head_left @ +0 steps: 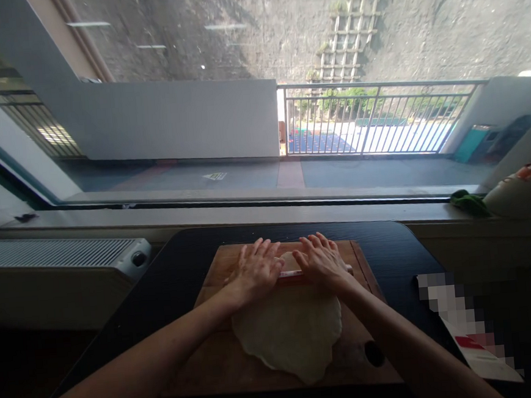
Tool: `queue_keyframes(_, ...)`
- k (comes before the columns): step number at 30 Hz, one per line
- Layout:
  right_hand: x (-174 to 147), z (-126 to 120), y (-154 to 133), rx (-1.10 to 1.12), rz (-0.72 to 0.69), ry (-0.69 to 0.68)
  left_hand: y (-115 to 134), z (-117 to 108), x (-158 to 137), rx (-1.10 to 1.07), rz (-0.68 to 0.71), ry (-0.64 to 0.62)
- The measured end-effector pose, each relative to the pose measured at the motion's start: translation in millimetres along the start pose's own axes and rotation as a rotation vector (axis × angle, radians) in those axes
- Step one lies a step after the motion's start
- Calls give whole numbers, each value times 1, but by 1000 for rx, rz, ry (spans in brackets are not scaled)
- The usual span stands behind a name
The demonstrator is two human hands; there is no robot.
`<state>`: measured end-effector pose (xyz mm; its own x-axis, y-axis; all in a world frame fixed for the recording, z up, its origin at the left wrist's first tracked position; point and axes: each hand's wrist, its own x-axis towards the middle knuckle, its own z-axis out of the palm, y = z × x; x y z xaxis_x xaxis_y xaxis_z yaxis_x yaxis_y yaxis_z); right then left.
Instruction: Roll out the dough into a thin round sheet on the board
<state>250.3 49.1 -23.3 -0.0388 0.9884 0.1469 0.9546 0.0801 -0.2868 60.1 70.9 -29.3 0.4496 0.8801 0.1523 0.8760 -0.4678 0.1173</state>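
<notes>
A thin sheet of dough (287, 332) lies on a wooden cutting board (213, 356), its lower edge uneven. Across the far part of the dough runs a rolling pin (291, 274), mostly covered by my hands. My left hand (258, 266) rests palm down on the pin's left part, fingers stretched forward and spread. On the right part lies my right hand (322, 259), also flat with its fingers extended. One light-coloured pin end shows just past the right wrist. Neither hand has its fingers wrapped round the pin.
The board sits on a black table (384, 245) against a window sill (203, 219). A white radiator (59, 258) stands at left. A partly blurred flat item (469, 336) lies at the table's right edge. A green cloth-like thing (470, 202) is on the sill.
</notes>
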Motion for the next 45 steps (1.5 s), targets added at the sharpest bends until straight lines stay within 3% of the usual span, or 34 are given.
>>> queue_keyframes(4, 33, -3, 1, 21, 133, -51, -7, 0, 29, -27, -138, -100)
queue_keyframes(11, -16, 5, 4, -3, -91, 18, 5, 0, -17, 9, 65, 25)
queue_keyframes(18, 31, -1, 3, 17, 77, -4, -4, -1, 25, -21, -73, -29)
queue_keyframes(25, -26, 5, 0, -41, -97, 137, 8, 1, -24, 11, 100, 64)
queue_keyframes(30, 12, -5, 0, 1, 7, 122, 0, -3, 15, -9, -64, 24)
queue_keyframes(32, 21, -12, 3, 16, 36, 151, -3, -9, 24, -16, -125, 87)
queue_keyframes(35, 3, -16, 12, -4, -49, 230, -1, -16, 0, -39, 27, 221)
queue_keyframes(37, -22, -15, 20, -32, -152, 240, 4, -18, -28, -62, 215, 231)
queue_keyframes(39, -42, -14, 26, -59, -232, 211, 9, -19, -51, -75, 311, 215)
queue_keyframes(42, -51, -18, 22, -86, -246, 183, 13, -26, -63, -75, 291, 213)
queue_keyframes(45, -42, -24, 0, -65, -204, 224, 0, -44, -63, -55, 261, 216)
